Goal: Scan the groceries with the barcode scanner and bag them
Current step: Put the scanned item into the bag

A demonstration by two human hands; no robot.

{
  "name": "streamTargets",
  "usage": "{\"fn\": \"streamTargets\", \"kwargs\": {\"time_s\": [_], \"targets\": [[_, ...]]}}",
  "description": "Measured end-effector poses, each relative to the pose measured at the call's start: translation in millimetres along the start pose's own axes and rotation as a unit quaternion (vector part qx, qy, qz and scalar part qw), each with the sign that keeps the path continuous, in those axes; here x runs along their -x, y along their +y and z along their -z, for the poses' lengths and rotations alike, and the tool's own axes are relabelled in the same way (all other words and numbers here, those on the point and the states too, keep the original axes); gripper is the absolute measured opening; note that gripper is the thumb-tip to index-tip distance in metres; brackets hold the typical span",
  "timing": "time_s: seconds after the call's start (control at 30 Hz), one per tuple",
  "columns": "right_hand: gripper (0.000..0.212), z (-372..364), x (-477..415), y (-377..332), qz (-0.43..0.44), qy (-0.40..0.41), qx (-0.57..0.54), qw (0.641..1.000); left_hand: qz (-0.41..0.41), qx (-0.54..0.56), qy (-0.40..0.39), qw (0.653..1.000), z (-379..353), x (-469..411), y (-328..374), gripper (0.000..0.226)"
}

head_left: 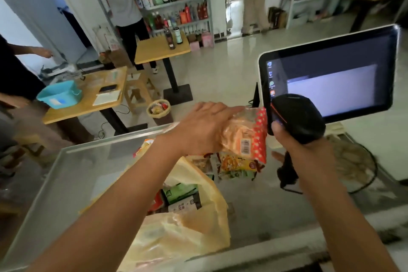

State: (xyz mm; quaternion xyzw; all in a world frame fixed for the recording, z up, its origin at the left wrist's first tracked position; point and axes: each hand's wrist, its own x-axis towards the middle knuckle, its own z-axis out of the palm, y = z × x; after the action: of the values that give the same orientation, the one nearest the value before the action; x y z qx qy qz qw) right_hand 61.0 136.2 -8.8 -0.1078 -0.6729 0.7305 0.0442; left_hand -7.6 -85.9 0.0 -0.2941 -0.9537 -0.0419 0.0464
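holding the snack packet from above, the left grip lies over the clear wrapper with fingers stretched along its top, and the packet hangs in the air over the tabletop, just left of the scanner. its white barcode label faces the near side, beside the red dotted edge. the right grip is wrapped round the handle of the black barcode scanner, whose head sits almost touching the packet's right edge, a red line showing on its left face. whether the beam lands on the label cannot be told.

below the left forearm, a yellow plastic bag stands open on the near tabletop with several packs already inside, so part of the bagging looks done. just beyond the bag, under the raised packet, a few loose packets lie on the tabletop, seemingly waiting their turn. the screen at far right shows a pale window, unreadable. the task seems midway: this packet is being scanned and must then go in the bag, with the loose ones after.
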Motion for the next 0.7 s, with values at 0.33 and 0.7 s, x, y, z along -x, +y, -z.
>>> {"fn": "streamTargets", "kwargs": {"time_s": [0.33, 0.7], "targets": [[0.035, -9, 43, -3, 0.047, 0.112, -0.096, 0.988, 0.206, 0.431, 0.319, 0.818, 5, 49, 75, 0.098], [0.045, -35, 73, 3, 0.080, 0.035, 0.076, 0.993, 0.320, 0.831, 0.214, 0.400, 14, 67, 61, 0.033]]}}
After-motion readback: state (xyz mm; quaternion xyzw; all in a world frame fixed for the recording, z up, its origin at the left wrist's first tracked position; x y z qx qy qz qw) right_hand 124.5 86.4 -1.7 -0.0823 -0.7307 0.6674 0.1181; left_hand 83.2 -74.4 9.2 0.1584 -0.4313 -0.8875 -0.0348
